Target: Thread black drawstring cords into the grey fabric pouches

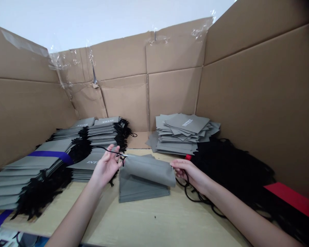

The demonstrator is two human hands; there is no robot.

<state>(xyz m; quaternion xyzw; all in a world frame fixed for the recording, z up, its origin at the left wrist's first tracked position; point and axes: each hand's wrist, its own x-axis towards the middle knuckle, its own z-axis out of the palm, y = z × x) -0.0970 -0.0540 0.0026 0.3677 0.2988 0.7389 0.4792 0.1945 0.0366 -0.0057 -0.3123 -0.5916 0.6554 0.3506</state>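
Two hands held a grey drawstring pouch [147,171] above a low pile of pouches [144,193] on the worktop [164,221].
The left hand [106,167] pinched its black cord [110,150], the right hand [189,173] narrowly gripped the opposite edge, spreading the fabric between them; stacked pouches [28,178] sat beside, against a cardboard wall [123,58].

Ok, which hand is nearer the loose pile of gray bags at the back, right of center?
Right hand: just in front of the loose gray bag pile, apparently not touching it. Left hand: farther off, well to the pile's left.
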